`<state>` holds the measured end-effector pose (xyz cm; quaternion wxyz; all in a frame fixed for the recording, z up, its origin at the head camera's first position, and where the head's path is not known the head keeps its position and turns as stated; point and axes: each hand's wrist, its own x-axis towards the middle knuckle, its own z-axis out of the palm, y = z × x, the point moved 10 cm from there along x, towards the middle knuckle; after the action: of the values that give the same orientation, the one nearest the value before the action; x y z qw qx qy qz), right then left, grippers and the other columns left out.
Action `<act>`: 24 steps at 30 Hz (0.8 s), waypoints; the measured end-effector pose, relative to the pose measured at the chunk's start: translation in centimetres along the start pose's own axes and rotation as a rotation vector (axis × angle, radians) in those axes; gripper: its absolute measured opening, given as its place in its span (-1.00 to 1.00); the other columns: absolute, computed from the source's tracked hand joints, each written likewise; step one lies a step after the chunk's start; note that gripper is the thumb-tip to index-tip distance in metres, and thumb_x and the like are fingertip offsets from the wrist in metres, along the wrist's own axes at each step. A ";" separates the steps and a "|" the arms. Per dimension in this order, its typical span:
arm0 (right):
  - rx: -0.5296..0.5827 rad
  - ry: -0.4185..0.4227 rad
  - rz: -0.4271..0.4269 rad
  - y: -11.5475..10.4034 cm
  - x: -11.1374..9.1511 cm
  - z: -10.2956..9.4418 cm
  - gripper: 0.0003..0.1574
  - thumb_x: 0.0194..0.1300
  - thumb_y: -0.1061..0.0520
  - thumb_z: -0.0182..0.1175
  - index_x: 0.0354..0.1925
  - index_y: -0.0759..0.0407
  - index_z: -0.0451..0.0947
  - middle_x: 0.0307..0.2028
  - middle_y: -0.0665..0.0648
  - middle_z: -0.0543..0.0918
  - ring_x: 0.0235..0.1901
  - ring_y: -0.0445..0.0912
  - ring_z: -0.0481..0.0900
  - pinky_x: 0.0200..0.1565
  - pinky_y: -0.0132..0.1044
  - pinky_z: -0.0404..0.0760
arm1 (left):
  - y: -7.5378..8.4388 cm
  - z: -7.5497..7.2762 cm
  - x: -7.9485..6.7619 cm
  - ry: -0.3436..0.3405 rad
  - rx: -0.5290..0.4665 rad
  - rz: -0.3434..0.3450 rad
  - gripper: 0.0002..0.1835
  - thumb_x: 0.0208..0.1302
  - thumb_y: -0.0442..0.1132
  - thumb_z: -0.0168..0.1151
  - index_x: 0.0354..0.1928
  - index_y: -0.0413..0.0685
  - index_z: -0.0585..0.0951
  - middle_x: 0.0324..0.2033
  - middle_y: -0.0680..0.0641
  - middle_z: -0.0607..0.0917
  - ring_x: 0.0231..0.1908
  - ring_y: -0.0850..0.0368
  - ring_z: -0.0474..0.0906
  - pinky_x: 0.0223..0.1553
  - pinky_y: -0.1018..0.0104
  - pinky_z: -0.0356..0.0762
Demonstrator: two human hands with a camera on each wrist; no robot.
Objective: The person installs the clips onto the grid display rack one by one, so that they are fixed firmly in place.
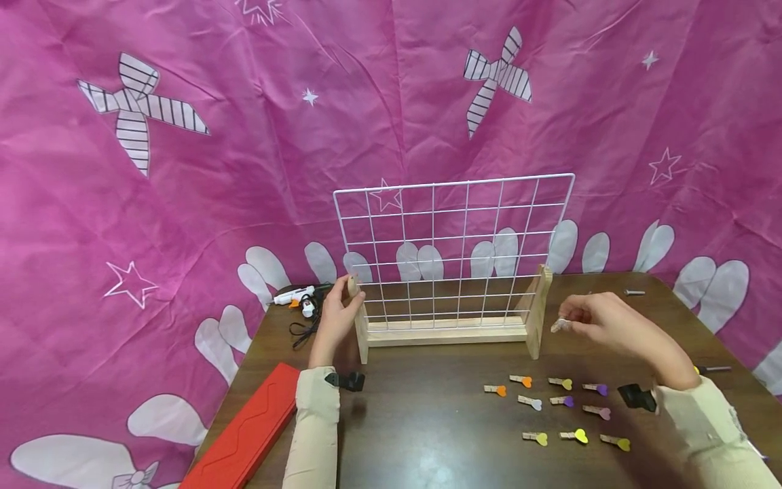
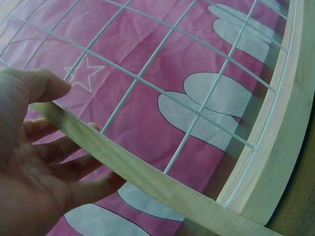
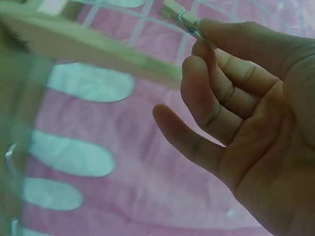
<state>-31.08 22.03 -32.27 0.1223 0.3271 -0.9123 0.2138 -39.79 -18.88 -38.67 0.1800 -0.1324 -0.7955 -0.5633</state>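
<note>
A white wire grid (image 1: 449,248) stands upright in a wooden stand (image 1: 449,335) with a post at each end. My left hand (image 1: 338,314) holds the top of the left post (image 2: 123,164), thumb on one side and fingers on the other. To the right of the stand, my right hand (image 1: 601,318) is raised. Between its thumb and index finger it pinches a small wooden clothespin (image 3: 178,14) with a metal spring. The end of the clothespin under the fingertips is hidden.
Several clothespins with coloured hearts (image 1: 568,402) lie on the table (image 1: 421,435) at front right. A red box (image 1: 250,428) lies at left, and a white glue gun (image 1: 294,295) with a dark cord sits behind it. A screw (image 1: 635,293) and a screwdriver (image 1: 715,369) are at right.
</note>
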 end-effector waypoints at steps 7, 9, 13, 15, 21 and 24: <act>-0.085 0.032 -0.086 -3.7 3.4 -2.8 -0.80 0.09 0.30 0.25 -0.43 0.00 0.50 -0.59 -0.26 0.42 -0.59 -0.38 0.31 -0.51 -0.39 0.36 | 2.7 -0.2 -0.4 -0.032 -0.010 0.006 -0.53 0.23 -0.39 0.12 0.17 -0.41 0.34 -0.01 -0.36 0.53 -0.01 -0.16 0.47 0.01 0.03 0.40; -0.125 0.043 -0.108 -4.7 4.3 -3.5 -0.80 0.09 0.31 0.24 -0.42 0.01 0.49 -0.58 -0.24 0.43 -0.58 -0.36 0.33 -0.50 -0.37 0.37 | 3.4 -0.3 -0.7 -0.040 -0.010 -0.004 -0.54 0.22 -0.41 0.12 0.16 -0.43 0.34 -0.01 -0.37 0.53 -0.01 -0.17 0.47 0.02 0.04 0.40; -0.180 0.051 -0.128 -6.5 6.3 -4.6 -0.78 0.09 0.33 0.20 -0.42 0.00 0.46 -0.58 -0.21 0.44 -0.60 -0.31 0.32 -0.53 -0.34 0.35 | 3.4 -0.5 -0.9 -0.032 -0.011 -0.028 -0.56 0.21 -0.42 0.13 0.14 -0.38 0.38 -0.02 -0.35 0.55 -0.02 -0.13 0.48 0.02 0.05 0.39; -0.204 0.053 -0.138 -7.3 7.3 -5.1 -0.77 0.09 0.33 0.17 -0.43 -0.01 0.45 -0.59 -0.19 0.44 -0.62 -0.29 0.31 -0.55 -0.33 0.31 | 3.4 -0.6 -0.9 -0.020 -0.007 -0.031 -0.58 0.21 -0.43 0.13 0.13 -0.38 0.40 -0.05 -0.35 0.56 -0.05 -0.12 0.49 -0.01 0.04 0.41; -0.287 0.099 -0.209 -10.6 10.1 -6.8 -0.76 0.08 0.33 0.14 -0.41 -0.03 0.46 -0.51 -0.19 0.47 -0.58 -0.27 0.36 -0.53 -0.30 0.33 | 3.2 -0.4 -0.8 -0.017 -0.001 -0.031 -0.58 0.21 -0.42 0.14 0.12 -0.36 0.40 -0.11 -0.33 0.59 -0.10 -0.09 0.50 -0.05 0.06 0.45; -0.316 0.124 -0.241 -12.5 11.5 -7.7 -0.79 0.09 0.31 0.16 -0.36 -0.01 0.50 -0.46 -0.17 0.50 -0.58 -0.26 0.40 -0.55 -0.28 0.34 | 3.1 -0.1 -0.7 -0.027 -0.017 -0.035 -0.58 0.21 -0.40 0.15 0.12 -0.35 0.41 -0.11 -0.31 0.60 -0.08 -0.08 0.51 -0.04 0.07 0.45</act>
<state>-31.04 10.73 -17.50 0.2527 0.3968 -0.8795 0.0715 -37.84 -18.00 -36.32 0.1582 -0.1273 -0.7951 -0.5714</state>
